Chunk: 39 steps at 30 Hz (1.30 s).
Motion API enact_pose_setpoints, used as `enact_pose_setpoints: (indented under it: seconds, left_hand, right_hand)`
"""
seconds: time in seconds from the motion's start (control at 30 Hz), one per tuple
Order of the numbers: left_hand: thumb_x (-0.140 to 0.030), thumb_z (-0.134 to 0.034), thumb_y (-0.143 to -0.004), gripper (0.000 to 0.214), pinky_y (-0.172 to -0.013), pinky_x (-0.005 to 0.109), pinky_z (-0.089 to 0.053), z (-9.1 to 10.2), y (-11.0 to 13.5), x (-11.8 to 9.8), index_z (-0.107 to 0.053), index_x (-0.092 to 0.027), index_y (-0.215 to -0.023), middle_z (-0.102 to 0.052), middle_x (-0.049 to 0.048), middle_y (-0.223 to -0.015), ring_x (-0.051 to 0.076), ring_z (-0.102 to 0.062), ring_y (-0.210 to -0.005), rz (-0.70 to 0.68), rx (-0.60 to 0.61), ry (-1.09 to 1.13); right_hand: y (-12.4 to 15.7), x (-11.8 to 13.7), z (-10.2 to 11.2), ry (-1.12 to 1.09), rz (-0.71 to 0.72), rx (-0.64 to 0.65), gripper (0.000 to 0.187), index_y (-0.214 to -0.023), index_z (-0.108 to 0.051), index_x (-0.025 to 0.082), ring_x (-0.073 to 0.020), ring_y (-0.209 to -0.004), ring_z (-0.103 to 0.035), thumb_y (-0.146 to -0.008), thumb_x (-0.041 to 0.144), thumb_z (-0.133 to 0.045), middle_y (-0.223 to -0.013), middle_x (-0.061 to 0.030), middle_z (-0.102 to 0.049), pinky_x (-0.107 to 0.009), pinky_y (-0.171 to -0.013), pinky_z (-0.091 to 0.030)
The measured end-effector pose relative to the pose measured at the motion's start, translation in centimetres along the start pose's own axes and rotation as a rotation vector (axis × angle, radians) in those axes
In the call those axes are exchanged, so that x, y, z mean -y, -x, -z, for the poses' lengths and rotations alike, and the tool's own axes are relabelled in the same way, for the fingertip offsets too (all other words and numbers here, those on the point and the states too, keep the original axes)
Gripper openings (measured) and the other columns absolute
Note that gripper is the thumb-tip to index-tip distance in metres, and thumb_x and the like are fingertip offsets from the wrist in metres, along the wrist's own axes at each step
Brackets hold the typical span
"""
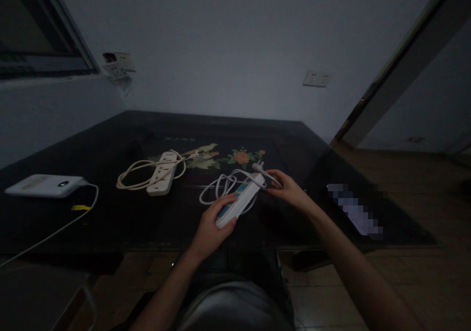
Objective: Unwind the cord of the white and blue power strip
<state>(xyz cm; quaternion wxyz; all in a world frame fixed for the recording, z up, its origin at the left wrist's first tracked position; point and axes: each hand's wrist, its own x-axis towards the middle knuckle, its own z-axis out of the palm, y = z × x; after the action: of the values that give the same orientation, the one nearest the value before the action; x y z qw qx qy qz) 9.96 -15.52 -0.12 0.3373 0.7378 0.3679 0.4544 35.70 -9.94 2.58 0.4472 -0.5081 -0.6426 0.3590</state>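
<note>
My left hand [215, 220] grips the near end of a white power strip [248, 193] that has a blue label on its face. The strip is tilted, its far end pointing away to the right. My right hand [285, 188] is closed around the power strip's white cord [271, 178], close to the plug [258, 166], whose prongs point up and away. Loose loops of the cord [217, 184] lie on the table to the left of and behind the strip. A second power strip [164, 174], cream-coloured with its own coiled cord [128, 174], rests farther left.
A dark glossy table [110, 223] with a printed flower pattern [241, 157] spans the view. At left lies a white power bank [44, 186] with a cable and yellow tag [81, 207]. A blurred-out flat object [355, 211] lies at right. Wall sockets [317, 78] are behind.
</note>
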Motion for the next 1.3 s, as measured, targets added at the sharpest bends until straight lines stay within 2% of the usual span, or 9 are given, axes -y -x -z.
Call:
enact_pose_setpoints:
  seconds: [0.1, 0.27, 0.4, 0.57, 0.67, 0.8, 0.97, 1.3]
  left_hand:
    - [-0.016, -0.056, -0.08, 0.039, -0.106, 0.043, -0.038, 0.0, 0.0, -0.1, -0.058, -0.019, -0.118, -0.057, 0.0114, -0.132, 0.025, -0.052, -0.124, -0.007, 0.002, 0.004]
    - [-0.016, -0.055, -0.081, 0.039, -0.107, 0.044, -0.037, 0.1, 0.2, 0.0, -0.056, -0.02, -0.119, -0.055, 0.0119, -0.133, 0.025, -0.05, -0.125, -0.035, 0.026, -0.028]
    - [-0.017, -0.055, -0.082, 0.039, -0.107, 0.044, -0.037, 0.1, 0.4, 0.0, -0.056, -0.021, -0.12, -0.054, 0.0112, -0.134, 0.024, -0.05, -0.125, -0.046, 0.043, -0.059]
    - [-0.016, -0.056, -0.08, 0.04, -0.106, 0.042, -0.038, 0.5, 0.6, -0.3, -0.056, -0.021, -0.12, -0.054, 0.0113, -0.134, 0.024, -0.05, -0.125, -0.065, 0.078, -0.083]
    - [-0.017, -0.057, -0.08, 0.041, -0.105, 0.04, -0.04, 1.3, 1.1, -0.7, -0.056, -0.021, -0.122, -0.054, 0.0114, -0.134, 0.024, -0.05, -0.125, -0.104, 0.166, -0.091]
    - [-0.016, -0.058, -0.078, 0.047, -0.103, 0.037, -0.042, 2.1, 1.7, -1.2, -0.054, -0.023, -0.125, -0.053, 0.0095, -0.136, 0.022, -0.051, -0.124, -0.163, 0.364, -0.097]
    - [-0.013, -0.06, -0.073, 0.055, -0.104, 0.031, -0.041, 1.8, 1.5, -1.5, -0.052, -0.026, -0.126, -0.05, 0.0039, -0.139, 0.019, -0.05, -0.125, -0.23, 0.576, -0.144]
    - [-0.014, -0.057, -0.077, 0.055, -0.106, 0.03, -0.039, 1.3, 0.6, -0.8, -0.049, -0.026, -0.13, -0.046, 0.0044, -0.142, 0.018, -0.047, -0.127, -0.26, 0.616, -0.211]
  right_hand:
    - [0.2, -0.6, -0.6, -0.046, 0.041, -0.034, 0.042, -0.1, -0.059, 0.022, -0.0168, -0.095, -0.061, -0.06, 0.017, -0.067, -0.1, -0.0012, -0.064, -0.031, -0.088, -0.048]
    - [-0.3, -1.0, -0.8, 0.191, 0.038, -0.115, 0.016, -0.084, -0.061, 0.019, -0.018, -0.076, -0.061, -0.07, 0.019, -0.054, -0.08, -0.0023, -0.066, -0.03, -0.071, -0.047]
    - [-1.0, -0.8, -0.2, 0.334, 0.054, -0.096, 0.013, -0.079, -0.065, 0.019, -0.0186, -0.071, -0.06, -0.071, 0.018, -0.054, -0.074, -0.0024, -0.067, -0.028, -0.066, -0.043]
    - [-2.7, -0.5, 0.6, 0.244, 0.049, -0.104, 0.013, -0.079, -0.067, 0.018, -0.0196, -0.077, -0.063, -0.07, 0.017, -0.058, -0.078, -0.004, -0.071, -0.029, -0.071, -0.045]
    - [-3.8, -0.4, 1.0, 0.205, 0.05, -0.108, 0.013, -0.078, -0.067, 0.017, -0.0199, -0.08, -0.065, -0.07, 0.017, -0.057, -0.08, -0.0049, -0.072, -0.03, -0.076, -0.045]
    - [-4.9, -0.3, 1.1, 0.202, 0.055, -0.127, 0.014, -0.081, -0.067, 0.015, -0.0201, -0.082, -0.065, -0.07, 0.019, -0.059, -0.081, -0.0057, -0.072, -0.031, -0.079, -0.045]
    - [-5.6, 0.0, 0.5, 0.19, 0.079, -0.13, 0.017, -0.084, -0.067, 0.015, -0.0195, -0.082, -0.066, -0.071, 0.02, -0.058, -0.08, -0.005, -0.073, -0.029, -0.078, -0.045]
    - [-5.1, 0.5, 0.1, 0.106, 0.093, -0.144, 0.02, -0.086, -0.066, 0.014, -0.0199, -0.084, -0.066, -0.071, 0.024, -0.059, -0.082, -0.0051, -0.073, -0.03, -0.08, -0.045]
